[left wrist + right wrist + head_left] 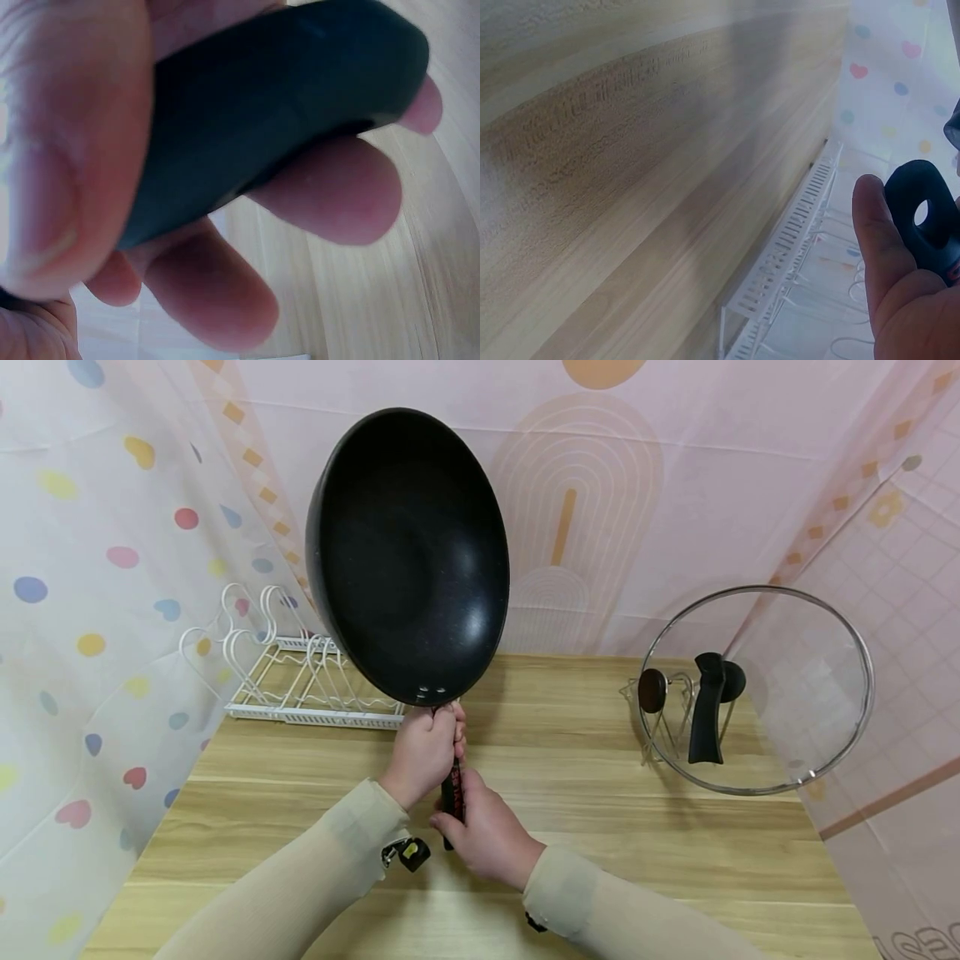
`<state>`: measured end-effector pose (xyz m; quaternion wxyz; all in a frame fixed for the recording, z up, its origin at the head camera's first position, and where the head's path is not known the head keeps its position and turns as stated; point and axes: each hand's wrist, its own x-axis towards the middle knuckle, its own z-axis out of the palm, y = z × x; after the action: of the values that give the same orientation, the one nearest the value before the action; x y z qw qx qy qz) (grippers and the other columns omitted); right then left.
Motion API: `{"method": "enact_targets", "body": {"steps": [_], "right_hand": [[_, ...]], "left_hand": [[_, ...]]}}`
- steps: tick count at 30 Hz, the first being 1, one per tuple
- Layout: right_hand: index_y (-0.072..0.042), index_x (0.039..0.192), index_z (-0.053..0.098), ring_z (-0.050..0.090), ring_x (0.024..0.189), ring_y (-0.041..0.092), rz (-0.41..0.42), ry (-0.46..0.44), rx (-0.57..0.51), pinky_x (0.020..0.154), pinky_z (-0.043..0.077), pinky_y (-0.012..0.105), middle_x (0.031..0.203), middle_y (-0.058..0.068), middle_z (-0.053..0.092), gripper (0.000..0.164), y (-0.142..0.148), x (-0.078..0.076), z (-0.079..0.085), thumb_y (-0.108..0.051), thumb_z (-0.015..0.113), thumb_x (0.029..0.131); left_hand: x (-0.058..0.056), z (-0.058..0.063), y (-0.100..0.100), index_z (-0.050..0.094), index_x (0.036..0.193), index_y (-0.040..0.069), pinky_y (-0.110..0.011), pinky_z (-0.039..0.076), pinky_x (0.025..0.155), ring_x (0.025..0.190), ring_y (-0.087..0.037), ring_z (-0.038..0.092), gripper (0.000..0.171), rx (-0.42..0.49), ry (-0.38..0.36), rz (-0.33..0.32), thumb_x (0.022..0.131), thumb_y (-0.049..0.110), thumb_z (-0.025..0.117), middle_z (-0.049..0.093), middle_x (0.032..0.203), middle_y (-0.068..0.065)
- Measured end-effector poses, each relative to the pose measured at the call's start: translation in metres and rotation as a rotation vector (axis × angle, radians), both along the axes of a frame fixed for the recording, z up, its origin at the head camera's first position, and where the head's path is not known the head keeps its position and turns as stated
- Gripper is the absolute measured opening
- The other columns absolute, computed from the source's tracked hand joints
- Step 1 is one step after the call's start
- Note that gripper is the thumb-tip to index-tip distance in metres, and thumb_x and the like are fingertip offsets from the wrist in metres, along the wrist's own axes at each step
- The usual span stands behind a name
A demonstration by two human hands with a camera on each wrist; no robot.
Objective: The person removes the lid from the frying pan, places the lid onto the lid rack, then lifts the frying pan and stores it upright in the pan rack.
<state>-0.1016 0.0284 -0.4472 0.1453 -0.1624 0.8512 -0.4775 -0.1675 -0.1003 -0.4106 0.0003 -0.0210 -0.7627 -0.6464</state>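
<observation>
A deep black wok (408, 560) is raised above the table, tilted so its dark inside faces the head camera. My left hand (423, 752) grips the upper part of its handle (453, 793), close to the two rivets. Lower down, my right hand (495, 831) holds the same handle near its end. In the left wrist view, the thumb and curled fingers lie around the black handle (285, 97). The right wrist view has the handle's holed end (911, 187) beside a finger of the right hand (900, 292); the rest of that grasp is cut off.
A white wire dish rack (322, 717) stands on the wooden table (570, 760) at the back left, partly behind the wok. At the right, a glass lid (795, 693) with a black handle leans upright in a small wire stand (678, 714). Patterned curtains (690, 527) hang behind.
</observation>
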Motion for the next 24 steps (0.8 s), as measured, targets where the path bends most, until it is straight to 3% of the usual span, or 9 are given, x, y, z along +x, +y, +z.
{"method": "enact_targets", "body": {"steps": [8, 17, 24], "right_hand": [[-0.007, 0.129, 0.053, 0.061, 0.085, 0.010, -0.021, 0.026, 0.005, 0.079, 0.053, 0.028, 0.105, 0.003, 0.070, 0.037, -0.003, 0.000, -0.001, -0.023, 0.071, 0.101], [-0.008, 0.135, 0.052, 0.061, 0.085, 0.008, 0.012, 0.028, -0.007, 0.078, 0.053, 0.027, 0.106, 0.003, 0.069, 0.040, -0.004, -0.001, -0.001, -0.022, 0.070, 0.102], [-0.010, 0.149, 0.046, 0.064, 0.093, 0.010, 0.024, 0.045, 0.016, 0.083, 0.055, 0.029, 0.116, 0.010, 0.072, 0.054, -0.006, -0.002, 0.000, -0.022, 0.070, 0.102]], "left_hand": [[-0.001, 0.002, -0.005, 0.060, 0.091, 0.004, -0.032, 0.055, 0.057, 0.053, -0.020, 0.057, 0.034, -0.006, 0.031, 0.032, 0.110, 0.016, 0.035, 0.056, 0.064, -0.003], [-0.002, 0.002, -0.008, 0.059, 0.089, 0.001, -0.030, 0.053, 0.055, 0.052, -0.019, 0.056, 0.034, -0.016, 0.028, 0.051, 0.110, 0.015, 0.035, 0.055, 0.063, -0.002], [-0.002, 0.002, -0.011, 0.058, 0.088, -0.001, -0.030, 0.052, 0.054, 0.052, -0.019, 0.056, 0.035, -0.018, 0.066, 0.057, 0.110, 0.014, 0.035, 0.055, 0.062, -0.003]]}}
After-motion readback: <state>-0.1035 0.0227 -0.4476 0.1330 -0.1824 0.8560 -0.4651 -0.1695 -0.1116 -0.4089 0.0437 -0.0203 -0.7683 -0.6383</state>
